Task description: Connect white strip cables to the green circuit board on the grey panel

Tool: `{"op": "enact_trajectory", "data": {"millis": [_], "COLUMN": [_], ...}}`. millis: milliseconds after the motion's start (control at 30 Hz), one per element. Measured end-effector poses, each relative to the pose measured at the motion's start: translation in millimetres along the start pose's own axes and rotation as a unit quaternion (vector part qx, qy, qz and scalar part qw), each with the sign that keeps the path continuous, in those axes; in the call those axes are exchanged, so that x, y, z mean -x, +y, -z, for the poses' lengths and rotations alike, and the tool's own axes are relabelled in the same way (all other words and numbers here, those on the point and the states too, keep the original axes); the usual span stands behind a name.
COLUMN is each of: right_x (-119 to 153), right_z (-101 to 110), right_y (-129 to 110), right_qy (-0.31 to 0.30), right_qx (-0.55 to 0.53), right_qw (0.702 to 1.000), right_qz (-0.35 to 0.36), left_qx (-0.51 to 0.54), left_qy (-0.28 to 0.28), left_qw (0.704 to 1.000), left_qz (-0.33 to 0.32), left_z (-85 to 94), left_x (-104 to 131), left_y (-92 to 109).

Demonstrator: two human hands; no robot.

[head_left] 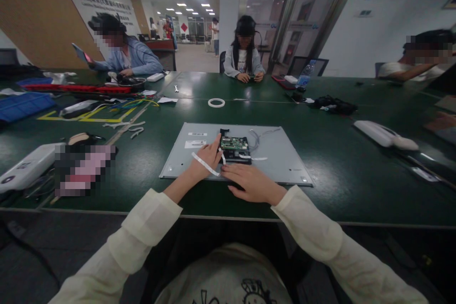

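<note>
A flat grey panel (285, 152) lies before me with a green circuit board (234, 143) in a black frame (238, 156) on it. My left hand (207, 159) rests at the frame's left edge, fingers stretched forward. Across its back runs a white tape strip (205, 164). My right hand (251, 183) lies low over the panel's near edge, its fingers extended toward the frame's lower left corner. Another short tape strip (223, 157) shows between the hands, close to the right fingertips; whether they pinch it is unclear. A third strip (262, 158) crosses the frame's right side.
A white tape roll (216, 102) lies beyond the panel. Grey cables (255, 138) curl over it. To the left are a white device (28, 166), a pink blurred item (87, 168) and a blue tray (24, 107). Another white device (379, 134) is at right. Several people sit around the table.
</note>
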State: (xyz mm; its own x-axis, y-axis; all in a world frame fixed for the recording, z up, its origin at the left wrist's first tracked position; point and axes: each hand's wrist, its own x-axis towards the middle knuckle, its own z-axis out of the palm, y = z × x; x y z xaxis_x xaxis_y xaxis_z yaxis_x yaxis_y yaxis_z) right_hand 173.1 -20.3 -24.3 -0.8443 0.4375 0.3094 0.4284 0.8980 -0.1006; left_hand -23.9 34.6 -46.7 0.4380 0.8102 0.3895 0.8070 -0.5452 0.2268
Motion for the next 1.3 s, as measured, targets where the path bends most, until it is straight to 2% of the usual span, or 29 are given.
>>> {"op": "enact_trajectory", "data": {"millis": [200, 333, 400, 467, 533, 600, 667, 733, 833, 967, 1100, 1200, 1300], "right_x": [-1, 3, 6, 7, 3, -8, -25, -44, -69, -87, -91, -91, -88], "right_z": [-1, -2, 1, 7, 18, 31, 41, 44, 34, 15, 19, 27, 21], "right_y": [-1, -1, -2, -3, 0, 10, 25, 43, 64, 72, 76, 92, 113], "right_qy": [0.006, 0.013, 0.023, 0.054, 0.11, 0.157, 0.169, 0.168, 0.175, 0.183, 0.202, 0.206, 0.199], "right_qx": [-0.002, -0.024, -0.054, -0.102, -0.18, -0.273, -0.326, -0.322, -0.339, -0.383, -0.413, -0.397, -0.339], "right_qw": [1.0, 1.0, 0.998, 0.99, 0.962, 0.914, 0.876, 0.864, 0.845, 0.836, 0.826, 0.817, 0.819], "right_qz": [0.003, 0.001, -0.024, -0.082, -0.17, -0.255, -0.314, -0.349, -0.375, -0.349, -0.325, -0.363, -0.419], "left_qx": [-0.033, -0.011, 0.002, 0.006, -0.004, -0.026, -0.051, -0.082, -0.118, -0.142, -0.143, -0.124, -0.071], "left_qy": [-0.027, -0.031, -0.027, -0.012, 0.014, 0.049, 0.074, 0.09, 0.106, 0.106, 0.095, 0.076, 0.076], "left_qw": [0.999, 0.999, 0.998, 0.996, 0.995, 0.992, 0.989, 0.984, 0.974, 0.967, 0.964, 0.962, 0.963], "left_qz": [0.019, 0.042, 0.065, 0.084, 0.094, 0.11, 0.115, 0.13, 0.16, 0.184, 0.203, 0.231, 0.25], "left_z": [6.6, 6.3, 9.1, 15.7, 25.4, 35.6, 43.4, 46.9, 45.0, 35.1, 25.3, 21.9, 20.6], "left_x": [-4, -9, -16, -28, -42, -58, -74, -87, -98, -99, -87, -76, -71], "left_y": [5, -2, -7, -10, -6, 2, 11, 16, 17, 6, -12, -28, -39]}}
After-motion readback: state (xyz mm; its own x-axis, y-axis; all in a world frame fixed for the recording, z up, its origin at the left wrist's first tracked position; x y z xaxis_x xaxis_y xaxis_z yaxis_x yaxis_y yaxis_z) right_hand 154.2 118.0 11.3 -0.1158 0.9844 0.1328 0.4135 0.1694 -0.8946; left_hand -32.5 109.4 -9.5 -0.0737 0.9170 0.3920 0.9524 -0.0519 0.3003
